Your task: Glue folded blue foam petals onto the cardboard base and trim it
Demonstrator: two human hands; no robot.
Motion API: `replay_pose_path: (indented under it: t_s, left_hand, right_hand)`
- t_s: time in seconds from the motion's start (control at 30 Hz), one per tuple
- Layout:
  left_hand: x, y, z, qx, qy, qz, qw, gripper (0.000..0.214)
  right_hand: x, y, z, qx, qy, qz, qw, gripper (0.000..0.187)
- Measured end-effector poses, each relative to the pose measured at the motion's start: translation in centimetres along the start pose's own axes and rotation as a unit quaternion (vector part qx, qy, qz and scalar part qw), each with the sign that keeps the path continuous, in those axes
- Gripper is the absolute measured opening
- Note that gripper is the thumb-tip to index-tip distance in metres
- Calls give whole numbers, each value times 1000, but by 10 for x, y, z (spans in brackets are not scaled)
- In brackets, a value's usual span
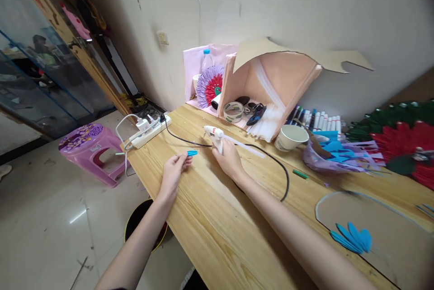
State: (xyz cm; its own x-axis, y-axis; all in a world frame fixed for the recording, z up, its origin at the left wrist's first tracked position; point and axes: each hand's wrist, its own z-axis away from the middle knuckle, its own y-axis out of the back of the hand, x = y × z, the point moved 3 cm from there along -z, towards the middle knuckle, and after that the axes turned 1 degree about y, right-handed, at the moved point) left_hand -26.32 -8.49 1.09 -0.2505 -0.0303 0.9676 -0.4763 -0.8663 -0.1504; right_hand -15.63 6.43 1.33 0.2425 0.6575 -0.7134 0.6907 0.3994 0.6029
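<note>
My left hand (174, 172) pinches a small blue paper petal (192, 153) above the near-left part of the wooden table. Just to its right, my right hand (229, 158) is wrapped round the handle of a white glue gun (214, 133), whose nozzle points left. A translucent glue stick (249, 146) sticks out behind the gun. The gun's tip and the petal are apart. At the lower right, several similar blue petals (352, 238) fan out on a cardboard piece (383, 222) with a pale edge.
A black cord (286, 177) loops across the table (203, 217) from the power strip (151, 132). Behind stand a tape roll (233, 112), a paper cup (291, 137) and markers (325, 122). A basket of paper scraps (318, 159) sits right; a pink stool (101, 159) and a bin (130, 224) are left.
</note>
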Motion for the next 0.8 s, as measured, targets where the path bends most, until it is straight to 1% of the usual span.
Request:
replay_pose_path:
  t_s: [0.07, 0.17, 0.23, 0.27, 0.33, 0.37, 0.4, 0.43, 0.47, 0.53, 0.6, 0.67, 0.73, 0.8]
  left_hand:
    - [1, -9, 16, -43, 46, 21, 998, 30]
    - [2, -27, 40, -109, 85, 16, 990, 27]
    - [3, -40, 51, -151, 96, -11, 984, 27]
    - [3, -47, 56, -172, 100, -26, 980, 27]
    - [2, -62, 63, -214, 108, -50, 970, 28]
    - [1, -70, 66, -232, 115, -57, 964, 28]
    - [0, -79, 69, -250, 124, -61, 958, 28]
    - [-3, -89, 72, -267, 136, -64, 952, 28]
    - [-5, -100, 76, -285, 149, -66, 945, 27]
    - [-12, -125, 87, -325, 170, -70, 928, 27]
    - [-22, -156, 103, -379, 177, -81, 905, 27]
    - [-33, -188, 123, -444, 169, -102, 874, 27]
    - [-45, -216, 145, -504, 153, -120, 841, 27]
    - [-56, -238, 164, -541, 135, -128, 820, 27]
  right_hand:
    - [3, -6, -12, -7, 12, 41, 999, 17]
    - [6, -11, -20, -20, 22, 54, 998, 17]
    - [6, -5, -16, -27, 19, 55, 998, 16]
    - [7, 2, -10, -31, 21, 55, 998, 17]
    - [8, 26, 10, -37, 25, 50, 998, 25]
    - [9, 43, 25, -36, 37, 35, 998, 30]
    - [10, 62, 43, -30, 34, 22, 999, 30]
    - [12, 82, 62, -39, 25, 10, 999, 27]
    - [15, 103, 83, -42, 4, -1, 999, 23]
    - [21, 144, 127, -18, -57, -11, 998, 18]
    - [28, 179, 167, 32, -100, -4, 994, 16]
    - [35, 206, 201, 85, -119, 17, 989, 16]
    - [42, 226, 227, 139, -128, 37, 981, 17]
    - [49, 243, 246, 179, -136, 58, 973, 19]
